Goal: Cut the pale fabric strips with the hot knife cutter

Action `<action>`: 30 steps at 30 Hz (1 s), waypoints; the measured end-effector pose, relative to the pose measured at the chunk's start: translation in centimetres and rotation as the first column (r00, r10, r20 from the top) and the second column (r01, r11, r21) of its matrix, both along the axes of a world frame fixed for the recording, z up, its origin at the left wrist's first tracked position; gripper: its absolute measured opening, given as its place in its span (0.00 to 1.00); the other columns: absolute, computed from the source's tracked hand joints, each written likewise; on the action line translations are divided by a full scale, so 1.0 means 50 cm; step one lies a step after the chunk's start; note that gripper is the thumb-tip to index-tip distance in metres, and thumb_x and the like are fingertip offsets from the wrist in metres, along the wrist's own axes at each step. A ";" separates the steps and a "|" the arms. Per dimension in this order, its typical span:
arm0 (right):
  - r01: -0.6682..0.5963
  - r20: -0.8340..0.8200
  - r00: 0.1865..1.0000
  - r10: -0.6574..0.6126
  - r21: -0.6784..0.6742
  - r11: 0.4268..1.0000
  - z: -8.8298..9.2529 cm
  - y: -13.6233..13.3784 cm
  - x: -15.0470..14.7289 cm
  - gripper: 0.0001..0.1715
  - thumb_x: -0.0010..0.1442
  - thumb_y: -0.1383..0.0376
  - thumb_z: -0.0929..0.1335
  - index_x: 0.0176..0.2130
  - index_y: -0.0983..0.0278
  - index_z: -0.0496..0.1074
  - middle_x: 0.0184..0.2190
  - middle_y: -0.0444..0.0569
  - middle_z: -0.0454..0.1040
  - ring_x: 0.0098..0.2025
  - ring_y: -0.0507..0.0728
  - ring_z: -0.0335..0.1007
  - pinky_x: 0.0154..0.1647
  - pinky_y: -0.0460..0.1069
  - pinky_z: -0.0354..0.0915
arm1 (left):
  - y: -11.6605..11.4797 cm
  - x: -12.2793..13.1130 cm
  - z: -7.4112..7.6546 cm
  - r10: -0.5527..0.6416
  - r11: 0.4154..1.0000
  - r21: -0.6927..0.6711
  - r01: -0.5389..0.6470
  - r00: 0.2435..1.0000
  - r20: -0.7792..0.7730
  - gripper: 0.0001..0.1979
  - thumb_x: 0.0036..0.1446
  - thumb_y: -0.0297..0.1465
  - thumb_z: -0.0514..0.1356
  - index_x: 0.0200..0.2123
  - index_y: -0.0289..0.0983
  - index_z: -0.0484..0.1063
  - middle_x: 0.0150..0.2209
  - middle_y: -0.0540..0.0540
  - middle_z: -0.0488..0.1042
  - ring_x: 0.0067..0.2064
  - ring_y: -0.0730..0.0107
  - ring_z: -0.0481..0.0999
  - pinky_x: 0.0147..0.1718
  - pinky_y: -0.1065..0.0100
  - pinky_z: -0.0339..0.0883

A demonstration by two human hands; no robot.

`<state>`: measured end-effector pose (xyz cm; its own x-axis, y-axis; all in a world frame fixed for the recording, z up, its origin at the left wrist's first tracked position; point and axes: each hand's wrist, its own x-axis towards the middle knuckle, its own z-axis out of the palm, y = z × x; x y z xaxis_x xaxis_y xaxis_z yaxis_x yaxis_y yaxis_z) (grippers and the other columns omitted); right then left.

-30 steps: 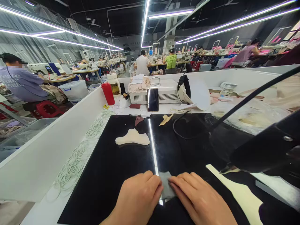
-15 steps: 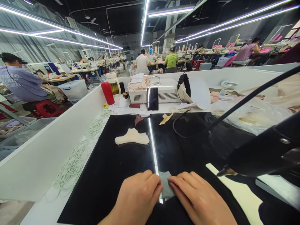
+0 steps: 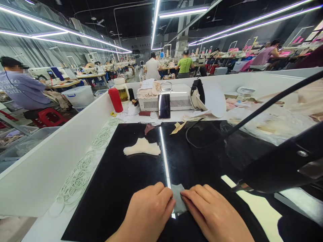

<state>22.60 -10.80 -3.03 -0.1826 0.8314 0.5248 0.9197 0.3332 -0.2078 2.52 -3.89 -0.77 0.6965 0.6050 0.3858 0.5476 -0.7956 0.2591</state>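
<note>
My left hand (image 3: pixel 147 213) and my right hand (image 3: pixel 214 213) lie side by side on the glossy black worktop (image 3: pixel 121 188), fingertips pressed onto a small grey fabric piece (image 3: pixel 178 198) between them. Both hands have their fingers close together, pinning the piece flat at the near edge. A cream stack of cut fabric pieces (image 3: pixel 142 148) lies further back on the left half of the worktop.
A black lamp head (image 3: pixel 282 164) on a bent arm hangs at the right. At the back stand a white machine box (image 3: pixel 176 101), a phone (image 3: pixel 165 106), a red bottle (image 3: pixel 115 99) and a jar. White elastic loops (image 3: pixel 83 168) line the left edge. Other people work beyond.
Hands stay on the grey piece almost unmoved. The view has shifted slightly, so the lamp head sits a little lower right.
</note>
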 end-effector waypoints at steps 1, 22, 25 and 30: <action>0.001 -0.001 1.000 -0.001 -0.015 1.000 0.000 -0.001 0.001 0.13 0.74 0.69 0.60 0.43 0.60 0.72 0.30 0.44 0.73 0.30 0.56 0.69 0.32 0.53 0.64 | 0.000 0.001 0.001 0.002 1.000 0.016 -0.002 1.000 -0.003 0.10 0.70 0.28 0.55 0.34 0.40 0.72 0.27 0.53 0.71 0.23 0.70 0.72 0.20 0.68 0.62; 0.014 0.021 1.000 -0.015 0.078 0.997 0.012 0.005 -0.005 0.19 0.76 0.68 0.56 0.39 0.61 0.73 0.27 0.44 0.72 0.27 0.55 0.70 0.29 0.52 0.63 | -0.012 0.027 -0.026 -0.219 0.933 0.303 0.194 0.975 0.048 0.15 0.75 0.30 0.49 0.44 0.32 0.76 0.47 0.43 0.83 0.49 0.62 0.83 0.49 0.61 0.80; 0.017 0.023 1.000 -0.019 0.076 0.997 0.009 0.004 -0.005 0.19 0.75 0.68 0.57 0.39 0.61 0.72 0.27 0.44 0.72 0.27 0.56 0.70 0.29 0.52 0.63 | -0.011 0.028 -0.027 -0.221 0.929 0.314 0.196 0.974 0.047 0.15 0.75 0.30 0.50 0.44 0.31 0.76 0.48 0.42 0.83 0.49 0.62 0.83 0.49 0.61 0.79; 0.018 0.015 1.000 -0.018 0.039 0.999 0.001 -0.001 -0.002 0.17 0.75 0.69 0.57 0.41 0.61 0.73 0.28 0.44 0.72 0.28 0.56 0.70 0.30 0.52 0.64 | -0.013 0.028 -0.031 -0.212 0.932 0.309 0.191 0.977 0.037 0.15 0.75 0.31 0.50 0.45 0.32 0.76 0.49 0.43 0.83 0.49 0.62 0.83 0.49 0.62 0.79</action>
<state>22.52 -10.84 -2.98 -0.1763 0.8137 0.5538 0.9285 0.3243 -0.1808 3.91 -4.53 -2.34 0.7570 0.3021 0.5793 0.3569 -0.9339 0.0206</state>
